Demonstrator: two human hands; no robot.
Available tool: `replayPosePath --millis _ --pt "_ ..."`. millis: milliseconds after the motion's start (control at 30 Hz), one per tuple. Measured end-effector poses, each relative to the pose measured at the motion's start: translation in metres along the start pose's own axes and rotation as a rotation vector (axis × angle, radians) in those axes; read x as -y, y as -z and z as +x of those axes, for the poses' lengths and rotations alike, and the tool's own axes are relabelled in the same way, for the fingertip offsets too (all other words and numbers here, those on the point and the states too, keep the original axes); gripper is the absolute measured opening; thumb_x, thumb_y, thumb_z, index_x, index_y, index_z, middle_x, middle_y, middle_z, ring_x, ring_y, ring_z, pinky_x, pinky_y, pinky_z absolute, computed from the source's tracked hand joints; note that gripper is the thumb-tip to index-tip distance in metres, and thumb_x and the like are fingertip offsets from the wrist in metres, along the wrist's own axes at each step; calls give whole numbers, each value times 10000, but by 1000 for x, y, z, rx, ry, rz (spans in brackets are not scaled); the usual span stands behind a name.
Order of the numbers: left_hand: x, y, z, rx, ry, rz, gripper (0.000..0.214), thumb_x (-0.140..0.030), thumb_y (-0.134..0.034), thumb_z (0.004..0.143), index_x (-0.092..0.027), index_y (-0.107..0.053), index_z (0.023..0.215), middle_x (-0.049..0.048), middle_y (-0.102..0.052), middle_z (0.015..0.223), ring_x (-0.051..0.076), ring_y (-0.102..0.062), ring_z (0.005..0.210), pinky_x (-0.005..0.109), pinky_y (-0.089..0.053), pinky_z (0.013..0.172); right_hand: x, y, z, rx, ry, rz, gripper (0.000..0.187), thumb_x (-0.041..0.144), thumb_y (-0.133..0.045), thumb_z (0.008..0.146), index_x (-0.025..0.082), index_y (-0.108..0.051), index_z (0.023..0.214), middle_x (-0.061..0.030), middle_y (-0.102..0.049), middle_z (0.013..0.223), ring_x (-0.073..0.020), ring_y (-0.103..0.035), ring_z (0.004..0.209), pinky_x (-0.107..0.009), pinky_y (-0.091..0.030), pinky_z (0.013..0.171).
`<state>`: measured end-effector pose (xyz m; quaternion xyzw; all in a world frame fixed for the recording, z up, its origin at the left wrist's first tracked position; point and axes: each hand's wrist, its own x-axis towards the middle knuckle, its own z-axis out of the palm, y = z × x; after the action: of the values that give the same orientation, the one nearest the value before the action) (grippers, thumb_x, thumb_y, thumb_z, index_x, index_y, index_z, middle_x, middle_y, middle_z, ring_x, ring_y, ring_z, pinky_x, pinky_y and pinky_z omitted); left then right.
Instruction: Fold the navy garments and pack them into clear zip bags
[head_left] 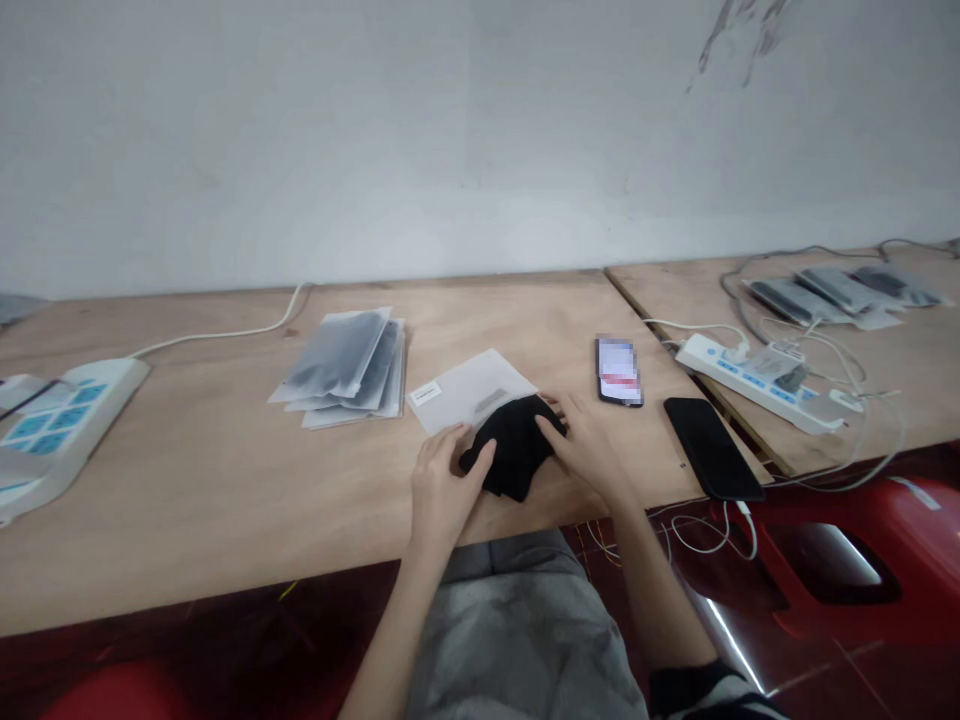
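Observation:
A bunched piece of black cloth [516, 448] lies near the front edge of the wooden table, between my two hands. My left hand [444, 482] grips its left side, thumb on top and fingers curled at the edge. On the right side, my right hand [583, 440] holds the cloth with the thumb over it and the fingers beyond. Just behind, partly covered by the cloth, is a flat translucent plastic bag [469, 390] with a white label at its left corner. What kind of garment the cloth is, I cannot tell.
Left of my hands sits a stack of frosted zip bags [341, 365] with dark contents. A lit phone [619, 372] and a dark phone [712, 450] lie to the right. Power strips [761, 382] with cables stand at both sides; more filled bags [847, 292] lie far right.

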<state>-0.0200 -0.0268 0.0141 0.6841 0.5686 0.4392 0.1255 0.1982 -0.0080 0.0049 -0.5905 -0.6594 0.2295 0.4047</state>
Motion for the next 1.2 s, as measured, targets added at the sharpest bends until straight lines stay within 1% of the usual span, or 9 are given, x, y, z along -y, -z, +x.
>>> replayPosePath --millis 100,233,367,533,700,867,967,1133,1200 --pt "0 -2 -1 9 3 43 279 -357 -684 852 -169 -684 1059 105 -735 1020 286 -677 989 466 -546 903 -3 10 20 118 172 -84 396 311 -554 916 257 -596 1306 -111 -552 1380 -273 -545 1272 -476 -445 1079" --pt "7 -9 -4 25 22 48 207 -289 -615 881 -170 -687 1034 107 -735 987 288 -670 964 459 -544 870 -5 10 46 312 344 -163 453 215 -596 875 306 -606 1319 -62 -485 1499 -274 -450 1380 -519 -370 1139" --pt "12 -17 -4 -7 55 68 172 -257 -558 898 -180 -698 961 101 -727 944 285 -651 932 458 -530 858 -6 2 61 430 343 -145 483 167 -625 828 327 -632 1284 -32 -499 1496 -244 -495 1350 -488 -394 1131" --pt "14 -21 5 -32 58 130 136 -204 -593 856 -178 -700 935 88 -685 858 291 -613 885 447 -524 817 -8 -6 69 456 295 -50 419 121 -659 759 247 -708 1156 -62 -681 1234 -233 -639 1147 -432 -488 1025" --pt "13 -20 8 -42 43 165 167 -166 -628 818 -198 -702 964 76 -621 876 287 -582 901 435 -520 818 -5 -7 68 439 214 -59 305 139 -674 739 211 -732 1031 -48 -715 1050 -208 -673 929 -359 -534 850" --pt "13 -21 2 -87 42 127 195 -185 -592 864 -212 -694 1028 75 -581 922 280 -571 931 451 -514 858 -2 -9 63 407 206 -97 222 146 -628 776 213 -705 973 -29 -698 984 -197 -657 886 -337 -521 822" --pt "13 -21 1 -98 46 113 184 -203 -589 878 -216 -694 1029 80 -589 945 280 -574 950 459 -508 878 -2 -9 56 338 228 -140 232 203 -611 825 207 -674 1048 -58 -682 1052 -226 -653 960 -369 -525 863" --pt "16 -5 -2 -98 14 117 177 -259 -592 902 -199 -696 1032 116 -637 1126 304 -571 1098 514 -473 983 4 5 24 80 225 -203 312 277 -531 913 227 -622 1207 -108 -635 1208 -283 -582 1175 -475 -473 1018" --pt "21 6 -4 -45 -35 100 228 -206 -522 926 -210 -685 1087 111 -639 1204 294 -566 1171 523 -450 1036 9 12 4 109 260 -213 386 199 -499 892 248 -602 1261 -99 -594 1325 -275 -550 1241 -491 -441 1072"
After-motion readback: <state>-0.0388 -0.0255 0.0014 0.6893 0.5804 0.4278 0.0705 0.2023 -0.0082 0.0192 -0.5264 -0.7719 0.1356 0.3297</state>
